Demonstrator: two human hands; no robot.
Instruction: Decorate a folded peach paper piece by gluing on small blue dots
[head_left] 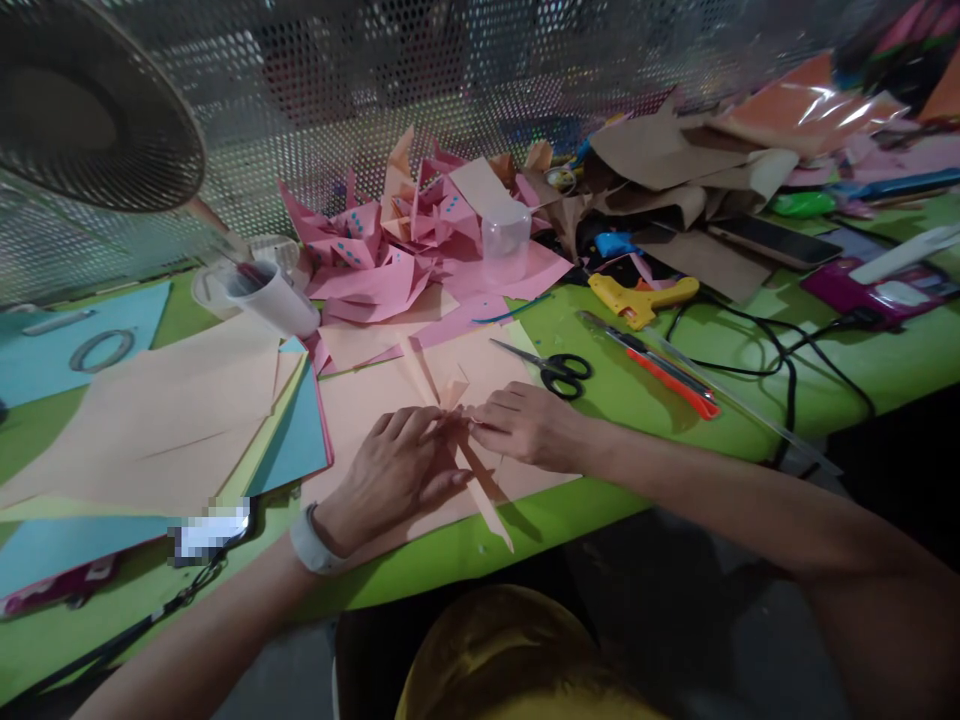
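Both hands meet over a folded peach paper piece [480, 498] with long narrow points, one reaching away from me and one towards the table's near edge. My left hand [397, 465], with a pale band at the wrist, is closed on the paper's middle, finger and thumb tips pressed to it. From the other side my right hand [525, 425] pinches the same middle part. Its exact folds are hidden under my fingers. Beneath lies a flat peach sheet [360, 385]. Black-handled scissors [555, 370] rest just beyond my right hand.
Pink folded paper pieces [360, 235] are heaped at the back. A white cup [274, 300] and paper sheets [165, 420] lie left. Rightward are a yellow glue gun [641, 298], an orange cutter [667, 380] and a black cable [787, 375]. A fan [97, 110] stands upper left.
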